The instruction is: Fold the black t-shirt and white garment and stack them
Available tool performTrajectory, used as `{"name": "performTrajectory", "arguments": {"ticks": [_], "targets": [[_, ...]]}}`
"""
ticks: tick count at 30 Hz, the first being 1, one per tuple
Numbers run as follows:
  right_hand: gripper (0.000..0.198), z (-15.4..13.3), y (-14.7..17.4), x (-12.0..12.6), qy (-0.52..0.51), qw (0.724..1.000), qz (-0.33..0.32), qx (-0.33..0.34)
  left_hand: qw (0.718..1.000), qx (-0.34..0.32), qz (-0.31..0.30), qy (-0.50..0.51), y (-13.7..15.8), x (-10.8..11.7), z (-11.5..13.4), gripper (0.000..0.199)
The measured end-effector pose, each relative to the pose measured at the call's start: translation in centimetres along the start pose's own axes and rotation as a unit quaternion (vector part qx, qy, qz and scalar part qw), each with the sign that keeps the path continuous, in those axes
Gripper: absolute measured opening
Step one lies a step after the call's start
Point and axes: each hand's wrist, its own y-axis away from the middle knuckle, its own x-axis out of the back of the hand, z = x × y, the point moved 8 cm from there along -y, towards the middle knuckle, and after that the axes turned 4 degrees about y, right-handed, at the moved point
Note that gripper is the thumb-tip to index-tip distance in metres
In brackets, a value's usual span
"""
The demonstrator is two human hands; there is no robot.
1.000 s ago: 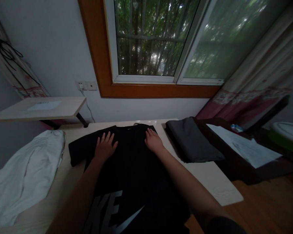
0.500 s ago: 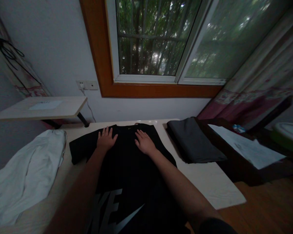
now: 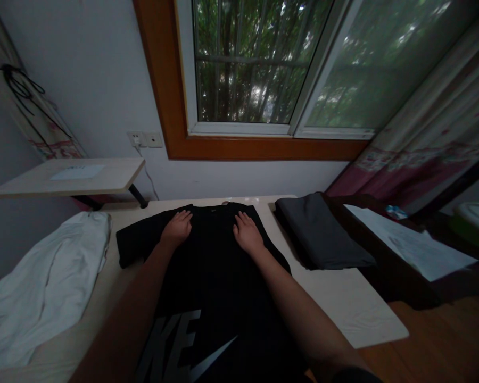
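Currently, through the head camera, I see the black T-shirt [image 3: 223, 290] lying front up on the pale table [image 3: 367, 308], its collar toward the window [image 3: 255, 69] and one sleeve spread out to the left. My left hand [image 3: 178, 227] rests palm down beside the collar, fingers extended close together, touching the fabric without gripping it. My right hand [image 3: 248, 233] lies flat on the opposite shoulder area, fingers slightly parted, likewise holding nothing. I have a rumpled white garment [image 3: 56, 282] left of the shirt and a folded dark grey cloth [image 3: 321, 229] to its right, both well apart from my hands.
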Motion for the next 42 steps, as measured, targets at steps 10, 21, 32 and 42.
{"name": "performTrajectory", "arguments": {"ticks": [10,21,32,42], "targets": [[0.055,0.7,-1.1,0.5,0.037,0.999,0.004,-0.015,0.999,0.038,-0.015,-0.009,-0.1,-0.7,-0.5,0.059],[0.06,3.1,-3.8,-0.2,0.047,0.999,0.005,-0.018,0.994,0.076,-0.07,-0.025,-0.3,-1.2,-0.9,0.066],[0.063,4.2,-3.2,-0.8,0.028,0.999,-0.026,-0.019,0.993,0.099,-0.057,-0.024,0.3,-0.6,-0.7,0.069],[0.063,4.3,-0.7,0.1,0.02,1.0,-0.007,-0.013,0.996,0.072,-0.007,-0.044,4.9,1.0,0.5,0.065]]}}
